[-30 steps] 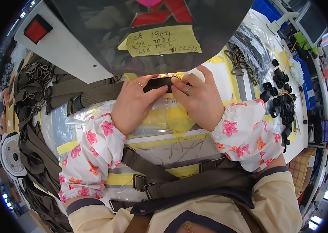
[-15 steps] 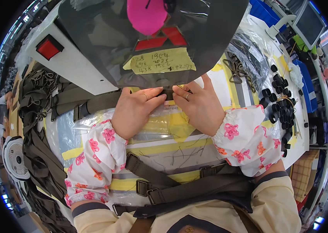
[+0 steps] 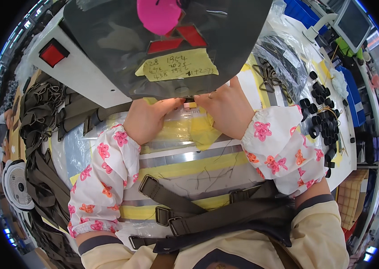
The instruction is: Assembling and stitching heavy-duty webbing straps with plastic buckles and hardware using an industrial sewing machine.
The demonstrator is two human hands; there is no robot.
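Both my hands are pushed in under the front of a grey machine head (image 3: 162, 58). My left hand (image 3: 144, 119) has its fingers closed on a dark olive webbing strap (image 3: 190, 100), of which only a sliver shows between the hands. Opposite it, my right hand (image 3: 227, 110) presses on the same strap, fingers bent together. The machine's lower edge hides several of my fingertips. Just below the strap, a small pinkish block (image 3: 190, 106) sits on the taped work surface. More olive webbing (image 3: 108, 110) runs leftward from beside my left hand.
Olive straps with metal buckles (image 3: 48, 107) are heaped at the left, above a white fan (image 3: 17, 184). Buckled straps (image 3: 207, 215) lie across the near edge. At right are black rings (image 3: 321, 112), metal hooks (image 3: 268, 80) and a monitor (image 3: 353, 24). Loose threads (image 3: 207, 172) litter the surface.
Both hands have moved slightly farther in under the machine head, so less of the strap and fingers shows. The whole view has shifted a little.
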